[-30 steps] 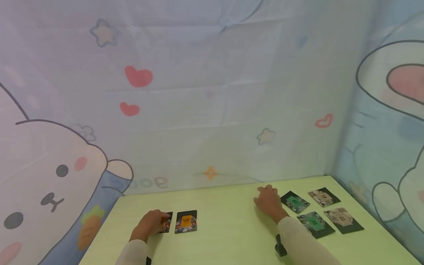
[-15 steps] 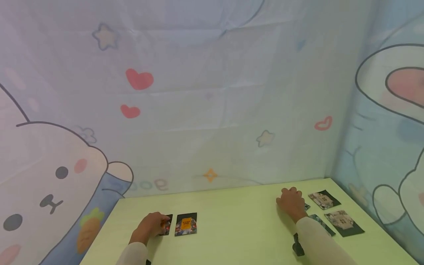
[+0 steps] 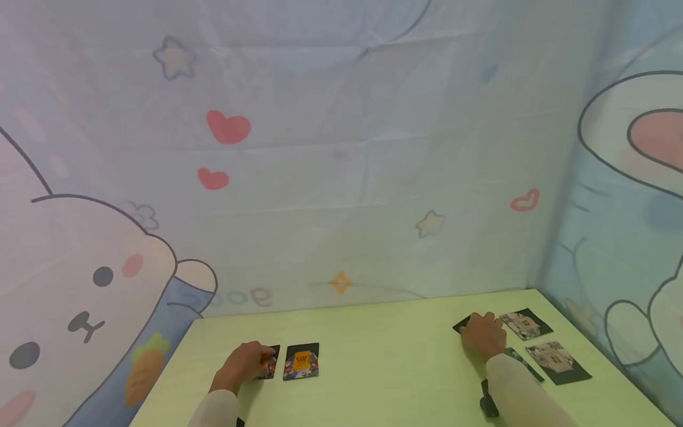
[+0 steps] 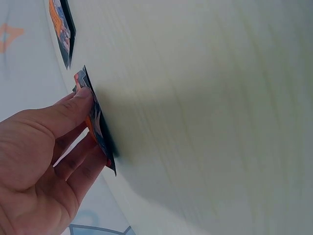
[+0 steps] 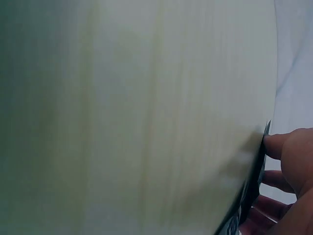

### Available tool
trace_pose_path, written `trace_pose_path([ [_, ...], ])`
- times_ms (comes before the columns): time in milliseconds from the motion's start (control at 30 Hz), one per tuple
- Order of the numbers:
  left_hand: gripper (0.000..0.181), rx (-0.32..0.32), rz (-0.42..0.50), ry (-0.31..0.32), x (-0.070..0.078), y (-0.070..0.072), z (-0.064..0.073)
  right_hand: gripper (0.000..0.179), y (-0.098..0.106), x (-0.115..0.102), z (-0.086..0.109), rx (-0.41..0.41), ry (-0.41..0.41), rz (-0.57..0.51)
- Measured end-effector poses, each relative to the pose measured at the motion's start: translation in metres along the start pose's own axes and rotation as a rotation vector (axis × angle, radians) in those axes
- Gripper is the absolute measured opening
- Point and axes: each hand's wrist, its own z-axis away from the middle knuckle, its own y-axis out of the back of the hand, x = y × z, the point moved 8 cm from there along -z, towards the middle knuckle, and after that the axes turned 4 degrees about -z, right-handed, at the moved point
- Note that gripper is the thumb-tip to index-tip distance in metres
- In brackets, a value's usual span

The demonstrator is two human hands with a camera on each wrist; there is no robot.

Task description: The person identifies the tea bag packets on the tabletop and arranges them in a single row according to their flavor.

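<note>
My left hand (image 3: 241, 363) holds a small flat dark packet with an orange label (image 4: 95, 120), thumb at one edge and fingers at the other. A matching orange-labelled packet (image 3: 301, 362) lies just right of it. At the right of the table, my right hand (image 3: 484, 337) spans another flat dark packet (image 3: 460, 325), thumb against its left edge and fingers round the far side. The hand hides most of that packet's front in the head view. In the right wrist view the thumb and fingers touch the dark packet (image 5: 255, 178) at its edges.
Two packets with beige labels, one behind (image 3: 527, 324) and one nearer (image 3: 558, 362), lie at the table's right. A packet (image 3: 525, 363) is partly covered by my right sleeve. The pale green table (image 3: 368, 356) meets a printed cloth backdrop (image 3: 331, 178) at its back edge.
My right hand has moved right and come down onto the green-labelled packet at the back, which it now grips. The left hand stays on its packet.
</note>
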Motion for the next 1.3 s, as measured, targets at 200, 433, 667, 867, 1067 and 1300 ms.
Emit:
trace_pose_path([
  [200, 0.042, 0.002, 0.013, 0.005, 0.000, 0.001, 0.001, 0.039, -0.001, 0.000, 0.000, -0.002, 0.020, -0.006],
  [433, 0.041, -0.001, 0.013, 0.011, 0.002, -0.002, 0.003, 0.039, 0.003, -0.001, 0.005, -0.030, 0.024, 0.003],
  [667, 0.041, 0.000, 0.001, 0.009, 0.002, -0.001, 0.003, 0.045, -0.002, 0.004, 0.002, -0.042, 0.024, -0.017],
  [867, 0.041, -0.005, 0.015, 0.011, -0.001, 0.001, 0.002, 0.049, -0.012, 0.007, -0.004, -0.069, 0.043, -0.030],
  [1067, 0.042, -0.021, 0.042, 0.023, -0.002, 0.000, 0.001, 0.049, -0.018, 0.003, -0.005, -0.074, 0.097, -0.013],
  [1300, 0.041, -0.022, 0.058, 0.028, -0.001, 0.000, 0.001, 0.047, -0.021, -0.013, 0.001, -0.109, 0.159, -0.039],
])
